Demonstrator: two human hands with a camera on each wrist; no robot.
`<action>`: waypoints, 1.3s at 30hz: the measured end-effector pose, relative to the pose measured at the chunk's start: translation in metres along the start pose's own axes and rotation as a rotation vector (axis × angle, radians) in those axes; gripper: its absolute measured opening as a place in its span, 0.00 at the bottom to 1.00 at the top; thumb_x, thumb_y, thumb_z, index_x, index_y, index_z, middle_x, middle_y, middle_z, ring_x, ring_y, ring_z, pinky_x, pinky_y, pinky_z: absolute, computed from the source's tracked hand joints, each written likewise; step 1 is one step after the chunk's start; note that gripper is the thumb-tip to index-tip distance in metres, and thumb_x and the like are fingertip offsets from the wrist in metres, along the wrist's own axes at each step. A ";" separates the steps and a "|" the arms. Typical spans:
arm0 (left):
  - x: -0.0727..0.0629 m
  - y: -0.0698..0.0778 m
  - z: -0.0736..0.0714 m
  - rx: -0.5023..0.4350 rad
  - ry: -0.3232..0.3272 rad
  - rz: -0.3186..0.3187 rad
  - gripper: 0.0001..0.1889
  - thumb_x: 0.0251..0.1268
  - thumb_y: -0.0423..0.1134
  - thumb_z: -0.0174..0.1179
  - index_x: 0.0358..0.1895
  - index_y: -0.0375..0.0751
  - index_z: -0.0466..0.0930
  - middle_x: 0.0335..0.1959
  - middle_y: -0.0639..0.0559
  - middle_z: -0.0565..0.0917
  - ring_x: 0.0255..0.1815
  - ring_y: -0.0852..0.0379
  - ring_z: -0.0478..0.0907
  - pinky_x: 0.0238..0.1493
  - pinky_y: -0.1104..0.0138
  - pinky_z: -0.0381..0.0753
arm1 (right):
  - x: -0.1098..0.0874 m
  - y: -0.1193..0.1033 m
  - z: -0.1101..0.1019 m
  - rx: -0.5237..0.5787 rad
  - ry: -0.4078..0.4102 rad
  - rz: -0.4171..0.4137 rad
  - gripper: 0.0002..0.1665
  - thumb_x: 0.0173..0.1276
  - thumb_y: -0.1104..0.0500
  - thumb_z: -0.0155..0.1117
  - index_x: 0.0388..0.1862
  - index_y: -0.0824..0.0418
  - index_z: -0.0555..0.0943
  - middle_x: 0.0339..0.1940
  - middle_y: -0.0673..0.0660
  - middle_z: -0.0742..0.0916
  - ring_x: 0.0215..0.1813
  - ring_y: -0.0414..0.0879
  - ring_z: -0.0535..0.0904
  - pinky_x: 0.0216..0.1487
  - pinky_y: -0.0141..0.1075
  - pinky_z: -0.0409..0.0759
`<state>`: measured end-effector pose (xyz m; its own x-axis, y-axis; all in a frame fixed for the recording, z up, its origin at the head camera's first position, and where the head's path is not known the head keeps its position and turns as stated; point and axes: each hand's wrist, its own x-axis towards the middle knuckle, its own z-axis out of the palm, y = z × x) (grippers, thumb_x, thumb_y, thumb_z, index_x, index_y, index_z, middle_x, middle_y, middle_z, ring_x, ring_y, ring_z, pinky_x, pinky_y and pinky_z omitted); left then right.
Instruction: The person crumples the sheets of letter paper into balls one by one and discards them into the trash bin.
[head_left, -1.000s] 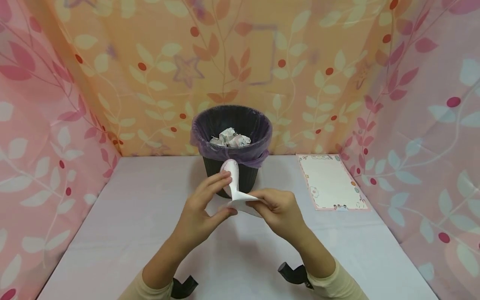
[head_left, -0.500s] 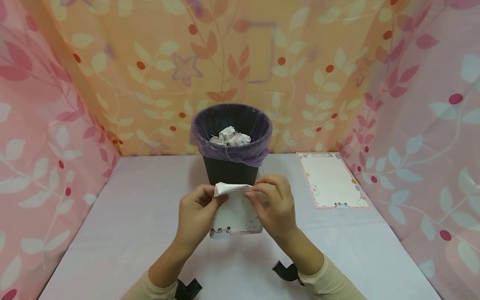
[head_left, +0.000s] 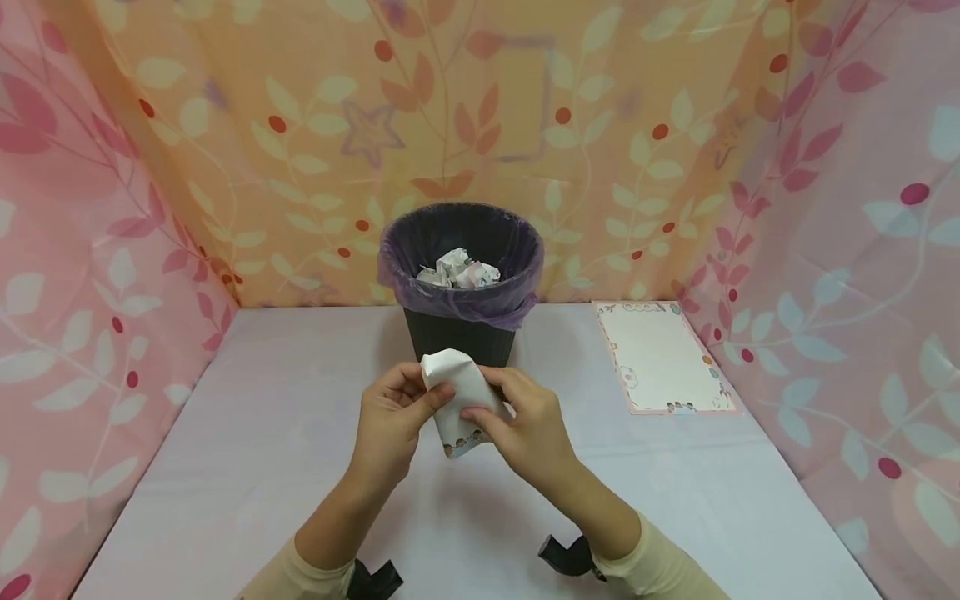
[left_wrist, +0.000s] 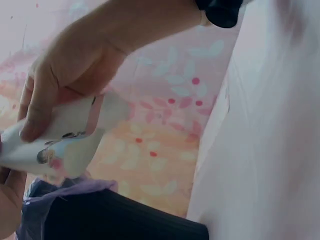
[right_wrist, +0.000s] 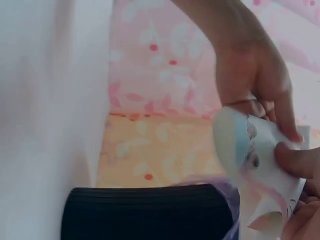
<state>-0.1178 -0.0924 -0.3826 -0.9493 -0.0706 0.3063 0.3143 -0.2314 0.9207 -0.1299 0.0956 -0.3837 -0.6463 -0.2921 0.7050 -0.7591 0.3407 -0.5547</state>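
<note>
A sheet of white printed paper (head_left: 452, 427), folded over and curved, is held up in front of the bin. Small cartoon figures show along its lower edge. My left hand (head_left: 385, 423) pinches its left side near the top, thumb on the near face. My right hand (head_left: 534, 421) grips the right side, its thumb lying across the front and fingers behind. In the left wrist view the paper (left_wrist: 75, 132) looks rolled into a loose tube. The right wrist view shows the paper's (right_wrist: 232, 140) curved bottom end.
A black bin (head_left: 457, 335) with a purple liner (head_left: 480, 310) stands behind my hands, with crumpled paper (head_left: 459, 268) inside. Another sheet with a pink printed border (head_left: 663, 358) lies flat at the right. Floral cloth (head_left: 300, 167) surrounds the white table (head_left: 285, 400).
The paper was turned upright, its top edge folded over, then curved inward at the sides. My right hand moved down and closed around its right side. The other sheet has stayed put.
</note>
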 end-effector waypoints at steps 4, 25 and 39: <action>0.000 -0.002 -0.002 0.212 -0.050 0.305 0.24 0.54 0.23 0.74 0.55 0.32 0.78 0.50 0.48 0.83 0.51 0.54 0.82 0.55 0.69 0.84 | 0.005 0.002 -0.008 0.063 0.042 0.087 0.14 0.55 0.68 0.81 0.40 0.62 0.88 0.34 0.53 0.91 0.28 0.40 0.84 0.29 0.29 0.85; 0.000 -0.011 -0.007 0.797 -0.139 0.751 0.44 0.42 0.25 0.81 0.70 0.32 0.74 0.49 0.38 0.89 0.43 0.48 0.88 0.42 0.63 0.88 | 0.010 0.003 -0.026 0.360 -0.268 0.113 0.09 0.63 0.71 0.73 0.40 0.60 0.90 0.40 0.54 0.90 0.39 0.45 0.84 0.40 0.37 0.88; 0.000 0.003 -0.017 0.633 -0.326 0.423 0.18 0.57 0.17 0.68 0.46 0.40 0.91 0.40 0.52 0.91 0.34 0.61 0.85 0.34 0.70 0.87 | 0.015 -0.003 -0.033 -0.164 -0.172 -0.542 0.37 0.57 0.68 0.79 0.67 0.66 0.78 0.67 0.63 0.81 0.69 0.57 0.77 0.71 0.43 0.76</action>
<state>-0.1169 -0.1099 -0.3844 -0.7316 0.2785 0.6223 0.6808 0.3481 0.6445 -0.1348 0.1195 -0.3564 -0.1837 -0.5991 0.7793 -0.9714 0.2321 -0.0505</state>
